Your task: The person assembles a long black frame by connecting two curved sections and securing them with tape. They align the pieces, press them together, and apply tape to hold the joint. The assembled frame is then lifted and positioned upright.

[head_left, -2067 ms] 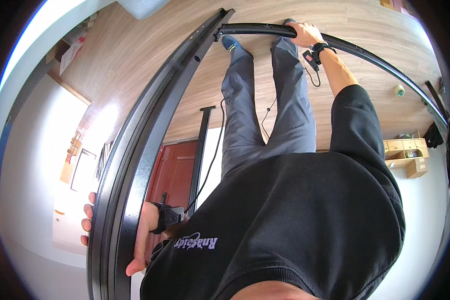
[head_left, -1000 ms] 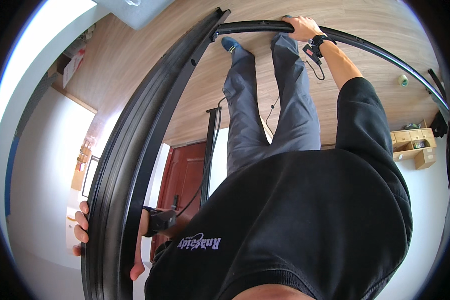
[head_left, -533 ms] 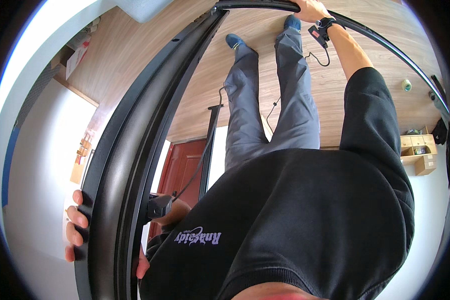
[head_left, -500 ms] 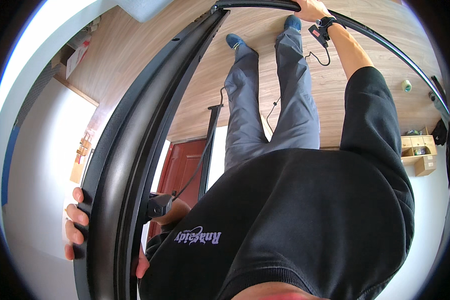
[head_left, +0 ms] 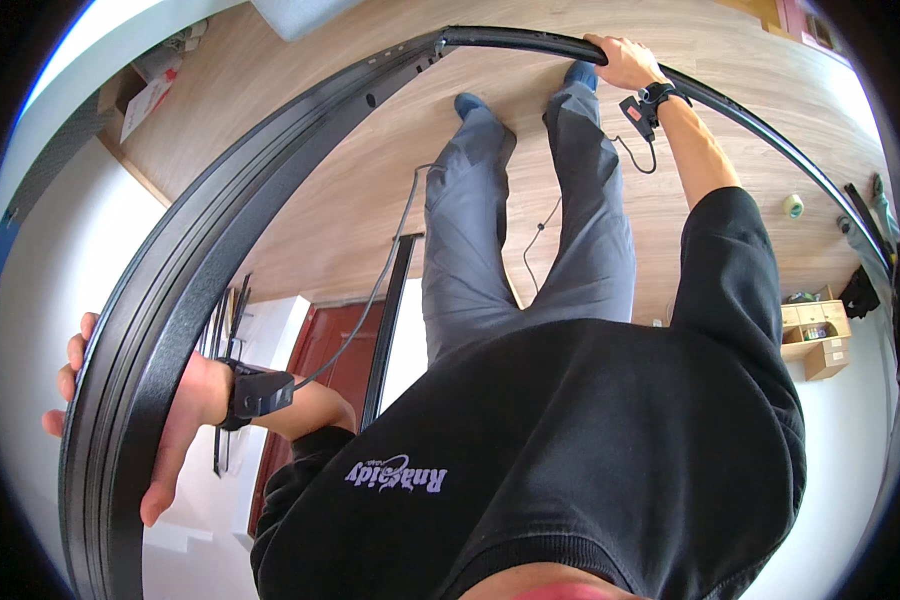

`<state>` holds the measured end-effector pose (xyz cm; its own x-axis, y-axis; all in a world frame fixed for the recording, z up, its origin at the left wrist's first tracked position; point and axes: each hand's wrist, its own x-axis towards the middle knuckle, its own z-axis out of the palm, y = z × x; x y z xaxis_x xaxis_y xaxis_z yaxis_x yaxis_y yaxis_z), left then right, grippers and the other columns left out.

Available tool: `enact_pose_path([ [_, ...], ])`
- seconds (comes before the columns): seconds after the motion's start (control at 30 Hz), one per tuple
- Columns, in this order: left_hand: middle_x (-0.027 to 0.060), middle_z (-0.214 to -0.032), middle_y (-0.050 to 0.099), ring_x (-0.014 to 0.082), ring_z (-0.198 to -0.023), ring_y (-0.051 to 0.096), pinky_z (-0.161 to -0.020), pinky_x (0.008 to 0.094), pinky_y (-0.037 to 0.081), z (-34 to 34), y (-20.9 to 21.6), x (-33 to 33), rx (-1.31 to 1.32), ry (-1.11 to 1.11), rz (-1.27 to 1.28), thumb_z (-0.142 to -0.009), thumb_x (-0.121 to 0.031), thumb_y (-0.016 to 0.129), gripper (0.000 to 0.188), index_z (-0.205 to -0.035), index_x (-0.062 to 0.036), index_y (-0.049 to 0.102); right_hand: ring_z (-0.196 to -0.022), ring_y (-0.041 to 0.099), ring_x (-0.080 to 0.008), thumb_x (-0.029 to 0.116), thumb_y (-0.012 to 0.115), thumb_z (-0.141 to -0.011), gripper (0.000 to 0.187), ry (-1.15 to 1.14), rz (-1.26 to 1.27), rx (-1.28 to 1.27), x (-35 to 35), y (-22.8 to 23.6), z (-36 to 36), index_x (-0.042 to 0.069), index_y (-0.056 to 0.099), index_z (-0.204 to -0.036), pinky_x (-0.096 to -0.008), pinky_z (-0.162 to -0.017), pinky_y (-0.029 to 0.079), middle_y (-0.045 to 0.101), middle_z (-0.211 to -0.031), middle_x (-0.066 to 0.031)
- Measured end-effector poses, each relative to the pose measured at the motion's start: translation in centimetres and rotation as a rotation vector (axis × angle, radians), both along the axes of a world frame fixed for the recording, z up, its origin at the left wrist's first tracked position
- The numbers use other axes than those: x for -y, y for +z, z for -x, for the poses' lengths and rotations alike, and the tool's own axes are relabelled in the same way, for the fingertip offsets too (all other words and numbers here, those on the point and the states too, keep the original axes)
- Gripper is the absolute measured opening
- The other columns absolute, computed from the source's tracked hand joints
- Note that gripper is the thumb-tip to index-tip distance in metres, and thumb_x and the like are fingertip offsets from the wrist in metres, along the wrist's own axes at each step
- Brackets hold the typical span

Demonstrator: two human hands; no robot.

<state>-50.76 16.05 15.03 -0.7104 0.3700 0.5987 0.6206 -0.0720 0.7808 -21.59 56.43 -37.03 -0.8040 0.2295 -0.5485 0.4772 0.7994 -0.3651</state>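
Note:
A black metal frame is in front of me, its thick grooved beam (head_left: pixel 110 375) curving down the left side of the view. At the far corner it meets a thinner black rail (head_left: pixel 520 40), which bends away to the right. My left hand (head_left: pixel 183 405) is wrapped round the thick beam, fingertips showing on its outer side and thumb on its inner side. My right hand (head_left: pixel 627 62) grips the thin rail near the top, its fingers curled over it. Each wrist wears a strapped black device, the left device (head_left: pixel 260 393) and the right device (head_left: pixel 640 115).
A cable (head_left: pixel 375 285) runs from the left device towards my leg. A roll of tape (head_left: pixel 793 206) lies on the wood floor at right, near a small wooden cabinet (head_left: pixel 815 330). A black post (head_left: pixel 392 320) and a red door (head_left: pixel 335 350) stand beside my left side.
The thick beam has turned and shifted left, so its grooved face shows where a smooth grey one did. My left wrist and thumb have come into view. The far rail sits slightly lower.

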Motion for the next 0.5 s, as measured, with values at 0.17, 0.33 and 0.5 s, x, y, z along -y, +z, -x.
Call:
enact_pose_path([
  [0.17, 0.0187, -0.124, 0.064, 0.0416, -0.117, 0.062, -0.105, 0.0721, 0.043, 3.1, -1.8, 1.9, 0.012, -0.063, 0.010, -0.067, -0.113, 0.034, 0.123, -0.139, -0.0167, 0.062, -0.117, 0.072, -0.0403, 0.022, 0.068, -0.085, 0.063, 0.019, 0.055, -0.017, 0.6, 2.1, -0.1, 0.021, 0.064, -0.148, -0.0509, -0.100, 0.059, 0.076, -0.124, -0.0194],
  [0.33, 0.0203, -0.135, 0.060, 0.0437, -0.122, 0.059, -0.105, 0.0747, 0.043, 8.1, -6.3, 1.9, -0.075, -0.022, -0.012, -0.064, -0.116, 0.029, 0.130, -0.146, -0.0184, 0.056, -0.111, 0.072, -0.0430, 0.020, 0.068, -0.082, 0.059, 0.058, 0.142, -0.129, 0.7, 2.1, 1.0, 0.015, 0.067, -0.140, -0.0498, -0.097, 0.059, 0.077, -0.120, -0.0208],
  [0.5, 0.0262, -0.141, 0.058, 0.0476, -0.127, 0.059, -0.110, 0.0678, 0.045, 8.5, -17.1, -0.9, -0.134, -0.094, 0.222, -0.069, -0.109, 0.043, 0.132, -0.152, -0.0068, 0.050, -0.107, 0.072, -0.0428, 0.018, 0.069, -0.077, 0.062, 0.083, 0.255, -0.128, 0.7, 1.7, 1.0, 0.008, 0.066, -0.139, -0.0473, -0.095, 0.058, 0.076, -0.117, -0.0229],
])
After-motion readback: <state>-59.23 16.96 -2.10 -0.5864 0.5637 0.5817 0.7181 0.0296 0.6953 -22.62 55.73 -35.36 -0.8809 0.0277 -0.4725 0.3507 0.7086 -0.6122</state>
